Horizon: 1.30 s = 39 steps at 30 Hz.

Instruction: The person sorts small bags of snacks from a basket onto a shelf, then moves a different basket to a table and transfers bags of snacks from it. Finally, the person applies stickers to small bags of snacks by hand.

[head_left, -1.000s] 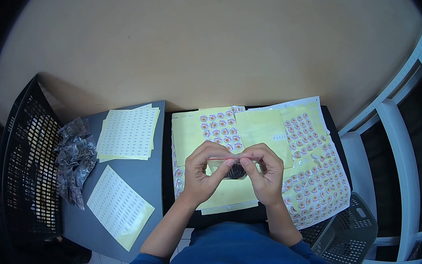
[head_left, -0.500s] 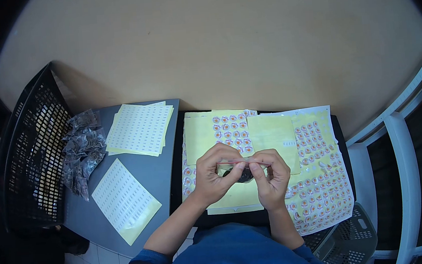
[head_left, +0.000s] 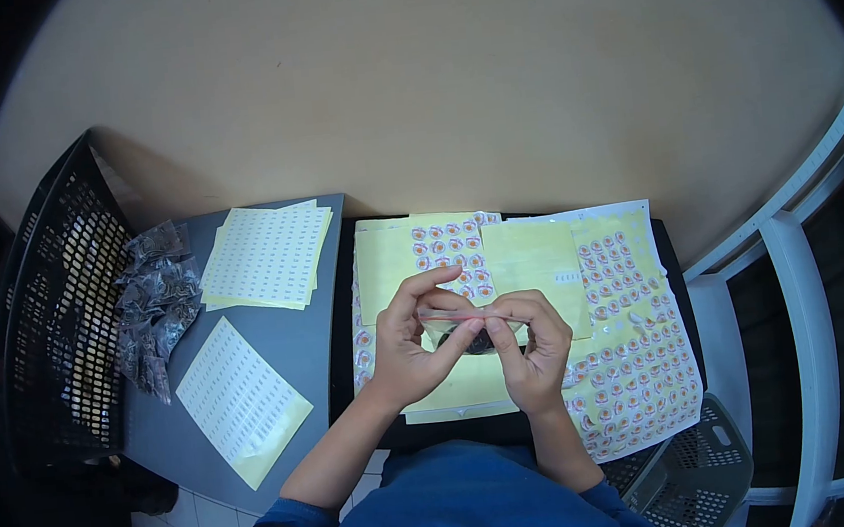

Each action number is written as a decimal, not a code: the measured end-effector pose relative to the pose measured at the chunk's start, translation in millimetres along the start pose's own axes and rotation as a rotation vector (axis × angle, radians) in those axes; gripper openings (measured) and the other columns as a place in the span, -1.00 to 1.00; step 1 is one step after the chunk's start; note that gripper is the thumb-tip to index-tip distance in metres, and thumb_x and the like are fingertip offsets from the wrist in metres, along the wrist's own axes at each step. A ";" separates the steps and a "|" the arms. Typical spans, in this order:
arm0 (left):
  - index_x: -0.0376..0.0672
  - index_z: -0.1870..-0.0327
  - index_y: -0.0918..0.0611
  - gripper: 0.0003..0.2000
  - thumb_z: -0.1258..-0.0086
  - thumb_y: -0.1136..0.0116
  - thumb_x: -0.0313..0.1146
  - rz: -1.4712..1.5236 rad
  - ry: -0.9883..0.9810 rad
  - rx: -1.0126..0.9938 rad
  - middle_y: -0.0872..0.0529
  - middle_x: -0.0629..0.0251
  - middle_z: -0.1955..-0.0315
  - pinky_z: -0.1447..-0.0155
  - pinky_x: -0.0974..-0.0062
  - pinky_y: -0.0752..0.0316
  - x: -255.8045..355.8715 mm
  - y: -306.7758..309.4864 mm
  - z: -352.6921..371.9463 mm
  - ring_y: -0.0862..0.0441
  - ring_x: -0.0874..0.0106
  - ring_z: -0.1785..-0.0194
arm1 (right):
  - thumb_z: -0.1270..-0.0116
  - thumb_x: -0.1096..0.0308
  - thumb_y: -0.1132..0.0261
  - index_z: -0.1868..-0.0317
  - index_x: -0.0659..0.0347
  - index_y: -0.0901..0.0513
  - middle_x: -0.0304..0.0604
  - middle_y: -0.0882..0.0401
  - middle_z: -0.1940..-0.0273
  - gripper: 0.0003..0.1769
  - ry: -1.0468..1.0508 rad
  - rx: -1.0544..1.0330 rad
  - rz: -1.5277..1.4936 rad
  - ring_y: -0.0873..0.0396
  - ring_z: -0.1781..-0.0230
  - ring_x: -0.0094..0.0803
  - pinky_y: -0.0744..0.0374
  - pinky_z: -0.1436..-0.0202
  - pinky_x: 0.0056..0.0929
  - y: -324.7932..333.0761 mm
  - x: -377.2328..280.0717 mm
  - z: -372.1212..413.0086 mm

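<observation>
A small clear bag (head_left: 470, 334) with a red strip along its top edge is held in the air between the two hands, just above the yellow sheets (head_left: 387, 267) in the middle of the black table (head_left: 339, 311). Inside the bag there is a dark thing (head_left: 479, 342), too small to tell what it is. The left hand (head_left: 410, 353) pinches the left end of the top edge between the thumb and the fingers. Its index finger is curved over the strip and its wrist is bent a little inward. The right hand (head_left: 538, 354) pinches the right end in the same way, with the fingers curled and the knuckles turned up to the camera. Both hands are close together, almost touching at the fingertips, and both forearms come up from the blue sleeves at the bottom. Under and beside the hands lie sheets with rows of small round orange stickers (head_left: 640, 345), which reach to the right edge of the black table. On the left stands a grey table (head_left: 299, 345) with two lots of white label sheets (head_left: 266, 255) and, at its far left, a pile of small bags (head_left: 150, 307). Next to this pile is a black crate (head_left: 56, 326). A grey basket (head_left: 696, 465) stands low on the right.
</observation>
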<state>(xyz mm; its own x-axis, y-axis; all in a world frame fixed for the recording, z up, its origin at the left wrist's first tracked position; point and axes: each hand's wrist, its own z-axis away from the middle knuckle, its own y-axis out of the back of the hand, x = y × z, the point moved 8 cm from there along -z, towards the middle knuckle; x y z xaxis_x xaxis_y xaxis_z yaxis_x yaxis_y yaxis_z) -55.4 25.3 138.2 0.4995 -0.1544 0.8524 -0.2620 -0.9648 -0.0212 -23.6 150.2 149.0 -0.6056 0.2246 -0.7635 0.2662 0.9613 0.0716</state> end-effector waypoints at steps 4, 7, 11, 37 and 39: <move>-0.26 0.00 -0.35 -0.57 -0.05 -0.14 -0.61 -0.047 -0.086 -0.003 -0.59 0.28 0.49 0.12 0.59 -0.40 7.0 0.9 0.7 -0.56 0.56 0.33 | -0.04 0.56 -0.21 0.43 0.33 -0.52 -0.12 -0.51 0.46 -0.95 0.020 -0.021 0.024 -0.49 0.45 -0.42 -0.44 0.36 -0.54 -2.8 0.1 1.8; -0.26 -0.03 -0.34 -0.55 -0.05 -0.14 -0.61 -0.057 -0.106 -0.002 -0.59 0.27 0.49 0.12 0.60 -0.40 10.5 1.0 -0.3 -0.55 0.56 0.33 | -0.04 0.56 -0.21 0.43 0.33 -0.52 -0.12 -0.51 0.46 -0.95 0.035 -0.012 0.030 -0.49 0.45 -0.41 -0.44 0.37 -0.55 -2.9 -2.7 1.3; -0.27 -0.09 -0.26 -0.48 -0.06 -0.13 -0.60 -0.068 -0.095 0.014 -0.59 0.26 0.50 0.12 0.59 -0.40 10.3 2.6 -0.4 -0.56 0.54 0.33 | -0.03 0.55 -0.22 0.44 0.32 -0.54 -0.11 -0.53 0.46 -0.95 0.020 -0.020 0.023 -0.50 0.44 -0.40 -0.44 0.37 -0.54 -0.5 -0.7 1.7; -0.26 -0.26 0.32 -0.32 -0.28 0.17 -0.52 -0.210 0.051 -0.215 -0.63 0.07 0.34 -0.09 0.45 -0.29 7.4 1.8 -10.2 -0.56 0.36 0.13 | -0.12 0.48 -0.17 0.35 0.28 -0.62 -0.13 -0.61 0.38 -0.88 -0.126 -0.107 0.122 -0.56 0.32 -0.41 -0.41 0.17 -0.53 19.9 13.8 -3.6; -0.25 -0.26 0.33 -0.33 -0.30 0.19 -0.50 -0.227 0.060 -0.229 -0.63 0.07 0.33 -0.11 0.44 -0.27 3.8 1.6 -10.9 -0.55 0.35 0.12 | -0.15 0.48 -0.16 0.34 0.31 -0.62 -0.11 -0.60 0.38 -0.87 -0.176 -0.108 0.071 -0.56 0.34 -0.43 -0.45 0.22 -0.55 20.2 17.8 -2.1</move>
<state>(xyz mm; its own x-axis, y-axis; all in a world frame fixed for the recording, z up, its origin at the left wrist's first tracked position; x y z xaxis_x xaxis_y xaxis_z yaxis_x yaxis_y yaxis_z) -62.8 25.5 147.1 0.5184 0.0791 0.8515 -0.3315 -0.8993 0.2854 -30.6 174.0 138.2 -0.4457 0.2699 -0.8535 0.2154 0.9578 0.1904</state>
